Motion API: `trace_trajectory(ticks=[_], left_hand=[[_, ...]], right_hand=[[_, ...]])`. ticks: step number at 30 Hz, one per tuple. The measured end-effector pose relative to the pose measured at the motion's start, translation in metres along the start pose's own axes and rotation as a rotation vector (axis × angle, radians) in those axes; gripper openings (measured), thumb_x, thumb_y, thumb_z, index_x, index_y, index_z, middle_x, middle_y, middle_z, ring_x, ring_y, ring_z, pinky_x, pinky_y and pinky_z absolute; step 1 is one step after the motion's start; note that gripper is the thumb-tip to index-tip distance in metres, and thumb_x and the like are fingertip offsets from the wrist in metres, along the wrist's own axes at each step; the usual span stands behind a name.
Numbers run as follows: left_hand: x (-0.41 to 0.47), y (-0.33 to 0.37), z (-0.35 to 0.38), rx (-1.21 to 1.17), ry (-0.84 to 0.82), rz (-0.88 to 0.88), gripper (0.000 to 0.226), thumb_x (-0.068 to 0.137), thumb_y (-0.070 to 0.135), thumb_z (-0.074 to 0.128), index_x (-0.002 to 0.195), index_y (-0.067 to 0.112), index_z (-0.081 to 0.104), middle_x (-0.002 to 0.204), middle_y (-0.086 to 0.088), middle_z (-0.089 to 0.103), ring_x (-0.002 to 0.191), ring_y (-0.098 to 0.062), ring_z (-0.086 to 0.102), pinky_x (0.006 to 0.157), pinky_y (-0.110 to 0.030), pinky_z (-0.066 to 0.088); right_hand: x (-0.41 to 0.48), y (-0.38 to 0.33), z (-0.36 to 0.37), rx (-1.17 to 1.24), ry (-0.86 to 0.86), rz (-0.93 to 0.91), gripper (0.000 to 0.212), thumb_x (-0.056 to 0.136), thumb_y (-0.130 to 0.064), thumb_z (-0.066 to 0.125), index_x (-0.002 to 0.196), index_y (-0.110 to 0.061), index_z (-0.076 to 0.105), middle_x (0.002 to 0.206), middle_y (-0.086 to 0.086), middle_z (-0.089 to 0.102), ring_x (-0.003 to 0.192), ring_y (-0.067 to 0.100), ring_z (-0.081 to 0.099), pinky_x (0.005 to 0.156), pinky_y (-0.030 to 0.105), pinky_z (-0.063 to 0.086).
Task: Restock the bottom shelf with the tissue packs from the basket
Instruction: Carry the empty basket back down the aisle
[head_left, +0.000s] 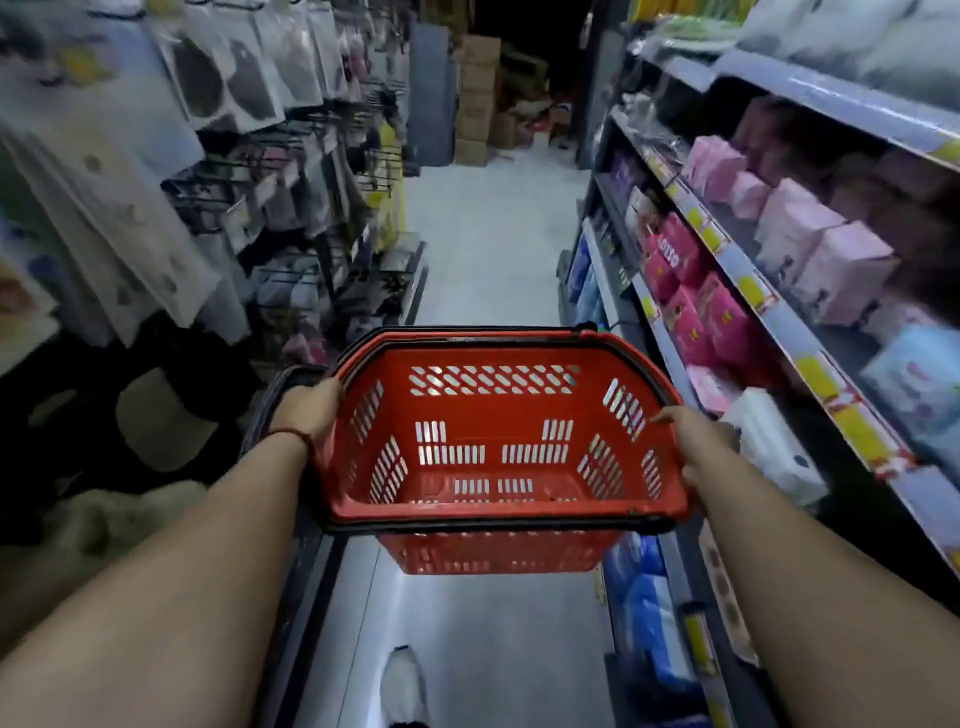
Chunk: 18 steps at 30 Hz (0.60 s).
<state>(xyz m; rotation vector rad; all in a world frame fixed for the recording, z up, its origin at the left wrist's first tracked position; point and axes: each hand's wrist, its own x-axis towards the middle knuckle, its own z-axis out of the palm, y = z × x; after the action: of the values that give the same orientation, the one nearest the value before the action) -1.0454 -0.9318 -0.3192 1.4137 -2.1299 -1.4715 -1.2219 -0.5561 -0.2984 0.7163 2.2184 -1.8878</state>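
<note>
Forearms, two, bare, reach forward from the lower corners and converge on one load.

Left side of aisle: hanging packaged goods (244, 83) on peg hooks, blurred; contents cannot be told.

Left hand (306, 410): fingers curled over the left end of the basket rim, gripping it. A red thread bracelet (293, 434) sits at the wrist.

Shopping basket (467, 512): red plastic with slotted walls and floor, black handles folded down around the rim. It is held in the air over the aisle floor, between the two hands. Mouth faces up; long axis runs left to right, across the aisle. Interior bare, slotted floor fully showing.

White shoe (402, 686): on the grey floor below the basket, toe pointing up the aisle.

Cardboard boxes (475, 98): stacked at the far end of the aisle.

Right hand (696, 447): thumb laid along the top of the right end of the rim, fingers wrapped under its outer edge, gripping it.

Right shelving: pink boxes (691, 291) on the middle tiers; a white soft pack (774, 447) just beside the right hand. On the bottom shelf (675, 561), blue-wrapped packs (649, 597) lie in a row, below and right of the basket.
</note>
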Motion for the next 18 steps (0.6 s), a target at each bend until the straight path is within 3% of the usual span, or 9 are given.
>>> trace_trajectory(ticks=[2, 4, 6, 8, 11, 14, 18], left_hand=[[0.071, 0.037, 0.022, 0.015, -0.003, 0.017, 0.053, 0.099, 0.035, 0.046, 0.129, -0.006, 0.063, 0.133, -0.031, 0.060, 0.121, -0.044, 0.058, 0.098, -0.042, 0.044], [0.140, 0.076, 0.039, 0.023, -0.048, 0.033, 0.051, 0.100, 0.034, 0.045, 0.131, -0.004, 0.062, 0.135, -0.028, 0.060, 0.125, -0.043, 0.057, 0.102, -0.042, 0.046], [0.203, 0.118, 0.052, 0.054, -0.060, 0.040, 0.053, 0.097, 0.035, 0.044, 0.130, -0.002, 0.063, 0.135, -0.027, 0.061, 0.123, -0.042, 0.058, 0.100, -0.041, 0.046], [0.253, 0.169, 0.065, 0.053, -0.040, 0.037, 0.053, 0.094, 0.033, 0.044, 0.128, -0.003, 0.062, 0.133, -0.027, 0.060, 0.120, -0.043, 0.057, 0.096, -0.040, 0.043], [0.329, 0.240, 0.095, 0.014, -0.027, 0.020, 0.053, 0.092, 0.030, 0.046, 0.129, -0.005, 0.062, 0.137, -0.028, 0.058, 0.122, -0.042, 0.055, 0.099, -0.040, 0.041], [0.426, 0.285, 0.134, 0.016, -0.017, 0.011, 0.054, 0.084, 0.028, 0.051, 0.125, -0.005, 0.065, 0.130, -0.025, 0.065, 0.118, -0.042, 0.060, 0.102, -0.043, 0.047], [0.558, 0.351, 0.183, 0.052, -0.010, 0.025, 0.060, 0.082, 0.024, 0.056, 0.135, -0.003, 0.060, 0.139, -0.026, 0.059, 0.126, -0.041, 0.056, 0.104, -0.041, 0.044]], right_hand=[[0.047, -0.027, 0.047, -0.004, 0.058, 0.016, 0.052, 0.055, -0.012, 0.082, 0.104, 0.001, 0.069, 0.075, 0.011, 0.067, 0.063, 0.023, 0.065, 0.066, 0.044, 0.061], [0.082, -0.064, 0.092, -0.005, 0.084, -0.008, 0.047, 0.060, -0.011, 0.082, 0.104, -0.003, 0.070, 0.074, 0.007, 0.066, 0.060, 0.020, 0.062, 0.056, 0.032, 0.054], [0.117, -0.104, 0.134, 0.016, 0.105, -0.002, 0.045, 0.063, -0.012, 0.082, 0.105, -0.006, 0.069, 0.076, 0.006, 0.065, 0.061, 0.020, 0.061, 0.056, 0.031, 0.052], [0.168, -0.139, 0.171, 0.062, 0.128, -0.019, 0.050, 0.049, -0.017, 0.084, 0.096, -0.006, 0.070, 0.080, 0.010, 0.070, 0.065, 0.024, 0.067, 0.062, 0.041, 0.061], [0.272, -0.171, 0.227, 0.089, 0.174, 0.035, 0.077, 0.014, -0.026, 0.081, 0.087, -0.008, 0.068, 0.090, 0.013, 0.076, 0.071, 0.029, 0.073, 0.069, 0.057, 0.063], [0.354, -0.200, 0.296, 0.056, 0.175, 0.014, 0.051, 0.040, -0.027, 0.082, 0.085, -0.009, 0.067, 0.090, 0.009, 0.074, 0.075, 0.027, 0.071, 0.074, 0.050, 0.063], [0.451, -0.257, 0.406, 0.006, 0.104, 0.019, 0.039, 0.059, -0.025, 0.082, 0.093, -0.012, 0.069, 0.071, 0.005, 0.063, 0.063, 0.023, 0.062, 0.064, 0.038, 0.056]])
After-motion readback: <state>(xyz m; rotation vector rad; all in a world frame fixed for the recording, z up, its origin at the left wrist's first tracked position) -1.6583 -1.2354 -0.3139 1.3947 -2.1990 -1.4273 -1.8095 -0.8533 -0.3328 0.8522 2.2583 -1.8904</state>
